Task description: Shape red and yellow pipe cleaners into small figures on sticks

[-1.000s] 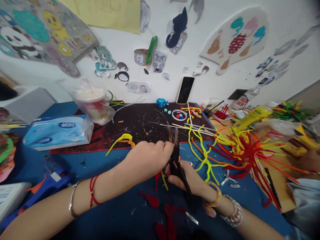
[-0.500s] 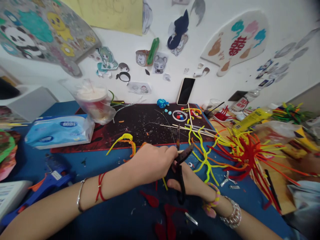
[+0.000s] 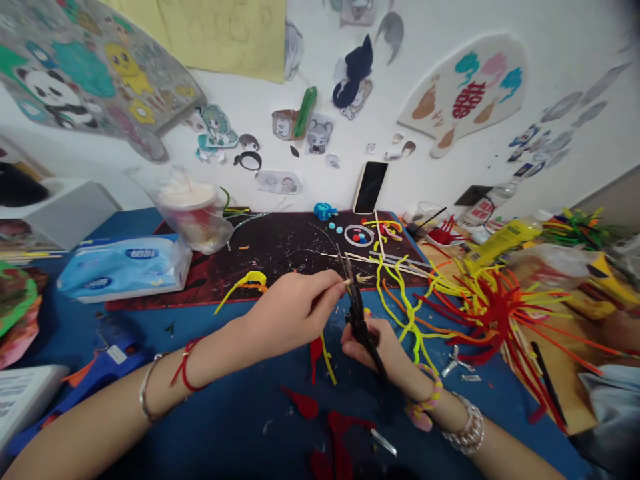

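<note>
My right hand (image 3: 375,343) is wrapped round the handles of black scissors (image 3: 356,300), whose blades point up and away, almost together. Just left of the blades, my left hand (image 3: 295,307) is closed in a pinch on a thin pale stick (image 3: 347,283), whose short tip shows at the fingertips against the scissors. Below the left hand a yellow pipe cleaner piece (image 3: 328,360) and a red piece (image 3: 315,357) show; whether they hang from it or lie on the table I cannot tell. A yellow and orange pipe cleaner shape (image 3: 250,280) lies beyond the left wrist.
A blue tissue pack (image 3: 125,267) and a blue glue gun (image 3: 110,360) lie left, near a bagged cup (image 3: 193,213). Red and yellow pipe cleaners (image 3: 493,303) spread right. Red cut pieces (image 3: 340,433) and a metal clip (image 3: 384,442) lie in front. A phone (image 3: 371,188) leans on the wall.
The scissors have turned more upright and their blades, spread apart before, have come nearly together. My left hand has shifted slightly left, and the pale stick's tip is plainer now.
</note>
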`<action>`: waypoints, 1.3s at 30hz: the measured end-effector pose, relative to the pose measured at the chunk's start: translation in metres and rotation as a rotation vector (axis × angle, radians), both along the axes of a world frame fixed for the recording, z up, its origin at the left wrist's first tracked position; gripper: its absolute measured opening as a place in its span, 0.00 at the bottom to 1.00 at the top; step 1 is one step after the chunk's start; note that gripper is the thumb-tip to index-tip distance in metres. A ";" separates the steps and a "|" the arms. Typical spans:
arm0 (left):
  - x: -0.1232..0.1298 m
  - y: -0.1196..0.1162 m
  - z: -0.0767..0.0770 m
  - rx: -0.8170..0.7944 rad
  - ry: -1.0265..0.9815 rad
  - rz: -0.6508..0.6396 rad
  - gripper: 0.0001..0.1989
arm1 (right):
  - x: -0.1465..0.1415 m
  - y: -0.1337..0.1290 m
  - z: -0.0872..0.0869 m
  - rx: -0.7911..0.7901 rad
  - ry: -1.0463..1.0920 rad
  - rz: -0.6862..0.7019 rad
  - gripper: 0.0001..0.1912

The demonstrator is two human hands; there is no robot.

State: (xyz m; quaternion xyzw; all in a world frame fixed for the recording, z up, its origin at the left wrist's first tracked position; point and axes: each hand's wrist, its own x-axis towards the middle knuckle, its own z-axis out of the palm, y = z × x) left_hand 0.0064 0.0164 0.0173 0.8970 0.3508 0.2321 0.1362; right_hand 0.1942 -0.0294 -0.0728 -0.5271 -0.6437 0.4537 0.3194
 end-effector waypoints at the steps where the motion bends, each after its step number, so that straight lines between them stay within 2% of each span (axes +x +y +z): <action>1: 0.001 0.001 -0.004 0.058 0.032 0.014 0.12 | -0.001 0.001 0.001 -0.012 0.011 0.016 0.19; 5: 0.004 0.005 -0.020 0.300 0.234 0.060 0.09 | -0.003 0.002 0.006 -0.032 0.033 0.097 0.21; 8: 0.004 0.007 -0.025 0.332 0.338 0.037 0.08 | -0.002 0.001 0.005 -0.030 0.031 0.133 0.22; 17: 0.006 0.001 -0.018 0.179 0.359 -0.075 0.07 | -0.002 0.001 -0.003 0.047 0.042 0.178 0.23; 23: 0.004 0.003 -0.008 -0.103 0.172 -0.068 0.13 | -0.003 0.000 0.000 -0.031 0.004 0.121 0.19; 26: 0.001 0.009 -0.004 -0.135 0.076 -0.047 0.14 | -0.001 0.002 -0.004 -0.072 0.001 0.038 0.19; 29: -0.001 0.012 -0.003 -0.042 0.130 0.021 0.14 | -0.001 0.004 -0.008 -0.096 0.015 0.008 0.19; 34: 0.001 0.012 -0.012 0.275 0.179 0.176 0.12 | -0.003 0.004 -0.005 -0.104 0.060 0.029 0.20; 36: 0.001 0.013 -0.016 0.325 0.204 0.183 0.11 | -0.003 0.004 -0.004 -0.105 0.062 0.041 0.20; 39: 0.000 0.011 -0.019 0.304 0.275 0.097 0.08 | -0.002 0.004 -0.005 -0.093 0.066 0.059 0.20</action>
